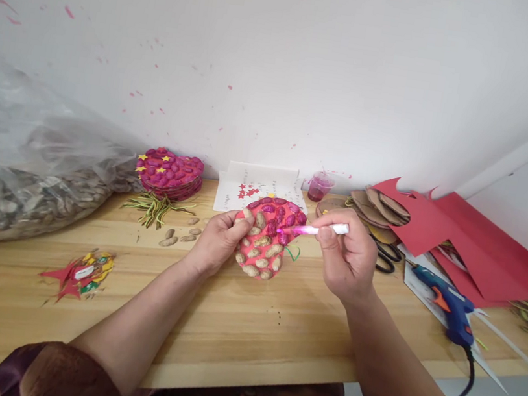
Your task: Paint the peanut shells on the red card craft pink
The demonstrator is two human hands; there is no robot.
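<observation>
Observing two bare hands at work above a pale wooden table (283, 342). Left hand (223, 239) holds a rounded red board covered with peanuts (263, 238) by its left edge, thumb over the front; board is raised above the table, face tilted towards the wearer. Right hand (347, 255) pinches a slim white-handled brush (316, 230), its magenta tip at the painted nuts right of the board's middle. Upper and right-hand peanuts magenta; lower and left ones plain tan.

Risks, as judged:
1. Smearing. Left thumb rests among tan shells; shifting the grip upward could put it on colour that may be wet. Wetness cannot be confirmed.
2. Dripping. An overloaded tip could run onto the red backing or the table below.
3. Detached shells. Hard pressing, or a weak bond, could loosen a peanut. Bond not visible.
4. Spill. A small clear plastic cup of magenta liquid (319, 187) stands by the wall, beyond the right hand; a careless reach could tip it towards the white paper sheet with small red cut-outs (227, 198) nearby.
5. Splatter. A brisk flick could add to the pink specks on the white wall (283, 63).
</observation>
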